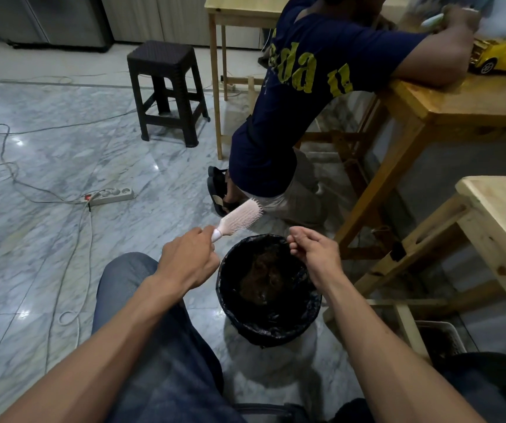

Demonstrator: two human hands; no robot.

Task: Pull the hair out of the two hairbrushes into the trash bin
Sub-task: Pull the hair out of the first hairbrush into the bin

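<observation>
Pink hairbrush (238, 219) is pointing up-right from left hand (189, 257) gripping its handle; right hand (314, 250), fingertips pinched, is hovering nearer over trash bin (312, 312), w/ hair inside.

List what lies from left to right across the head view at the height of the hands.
Power strip on the floor → left hand gripping the hairbrush by its handle → trash bin holding a clump of hair → right hand above the bin's rim → wooden table.
</observation>
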